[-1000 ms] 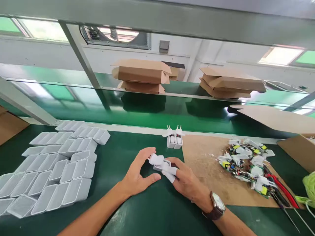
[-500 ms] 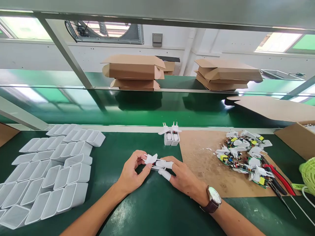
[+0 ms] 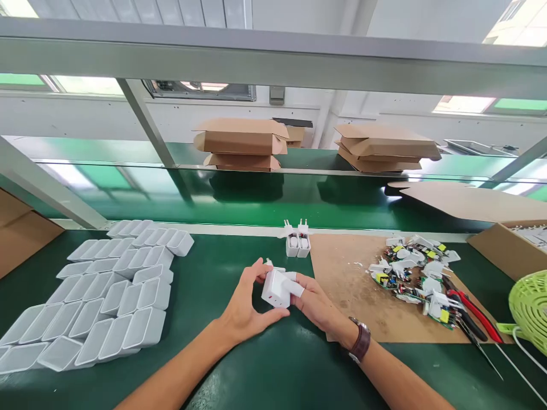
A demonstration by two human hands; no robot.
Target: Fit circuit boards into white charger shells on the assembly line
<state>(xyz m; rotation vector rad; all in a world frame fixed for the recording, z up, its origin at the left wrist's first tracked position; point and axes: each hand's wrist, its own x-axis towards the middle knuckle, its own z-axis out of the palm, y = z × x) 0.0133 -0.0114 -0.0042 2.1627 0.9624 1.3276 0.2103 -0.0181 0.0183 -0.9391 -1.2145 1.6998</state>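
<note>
White plastic forms the boxy housing with small red marks (image 3: pixel 276 290) that sits tilted above the dark green tabletop (image 3: pixel 213 353), directly between the left hand (image 3: pixel 245 304) and the right hand (image 3: pixel 314 299), its marked end turned nearward; foreshortening leaves its long axis uncertain. From the right, fingers in white covers (image 3: pixel 296 288) grasp it, while the opposite hand curls round its left side, its grip impossible to tell. Two white open-topped casings with upright prongs (image 3: pixel 298 245) stand beyond, well apart from both hands.
</note>
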